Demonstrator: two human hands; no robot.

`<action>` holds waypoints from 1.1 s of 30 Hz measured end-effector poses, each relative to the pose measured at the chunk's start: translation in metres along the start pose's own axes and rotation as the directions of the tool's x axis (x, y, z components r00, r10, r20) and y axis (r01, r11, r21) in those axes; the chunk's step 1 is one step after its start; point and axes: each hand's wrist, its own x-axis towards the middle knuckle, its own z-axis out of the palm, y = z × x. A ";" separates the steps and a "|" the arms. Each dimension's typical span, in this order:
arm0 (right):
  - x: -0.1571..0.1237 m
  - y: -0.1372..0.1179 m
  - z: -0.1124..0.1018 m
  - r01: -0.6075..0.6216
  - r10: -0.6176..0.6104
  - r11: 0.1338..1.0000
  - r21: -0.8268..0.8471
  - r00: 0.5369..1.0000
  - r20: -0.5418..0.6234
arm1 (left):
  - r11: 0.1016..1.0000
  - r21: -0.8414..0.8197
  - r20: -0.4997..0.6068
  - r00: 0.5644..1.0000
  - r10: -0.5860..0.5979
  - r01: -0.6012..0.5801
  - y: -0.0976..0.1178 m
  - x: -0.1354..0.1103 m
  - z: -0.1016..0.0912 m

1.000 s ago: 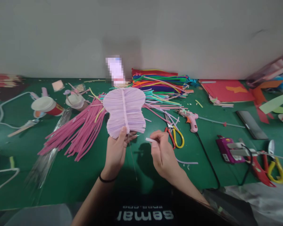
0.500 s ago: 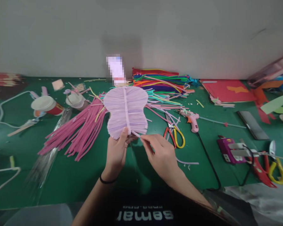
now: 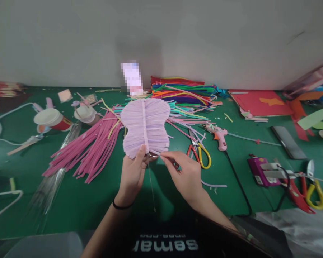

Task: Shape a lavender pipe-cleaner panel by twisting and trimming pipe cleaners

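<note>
A lilac butterfly-shaped piece (image 3: 157,123) made of pipe cleaners laid side by side, with a raised strip down its middle, is held upright over the table. My left hand (image 3: 134,170) grips its lower edge, thumb on the front and fingers behind. At the lower right of the piece my right hand (image 3: 184,175) pinches the end of a thin pale pipe cleaner (image 3: 154,155), which curves out from beside the left thumb. Below the piece hangs a fine wire (image 3: 151,184). What the left fingers do behind the piece is hidden.
Pink pipe cleaners (image 3: 88,150) lie at left, beside paper cups (image 3: 52,118). Multicoloured pipe cleaners (image 3: 183,89) are stacked behind, near a blurred bright screen (image 3: 131,79). To the right are scissors (image 3: 200,154), a pink glue gun (image 3: 220,138), a phone (image 3: 288,141) and a purple box (image 3: 262,172).
The lilac piece has shifted slightly right. The pinched strand now shows as a thinner, brighter curve, and the hanging wire stands out more clearly. Both hands keep their grips.
</note>
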 end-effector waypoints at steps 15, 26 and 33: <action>0.000 0.007 0.001 -0.127 0.129 0.988 0.089 0.991 -0.018 | 0.999 -0.033 0.010 1.000 0.017 -0.016 -0.001 0.003 -0.002; 0.000 0.018 -0.004 -0.019 0.019 0.998 0.053 1.000 0.017 | 0.978 0.209 0.003 1.000 0.019 -0.019 -0.002 0.013 -0.018; 0.009 0.017 0.006 -0.210 0.214 0.971 0.118 0.977 -0.023 | 0.734 0.644 0.061 0.971 0.229 -0.214 0.003 0.009 -0.025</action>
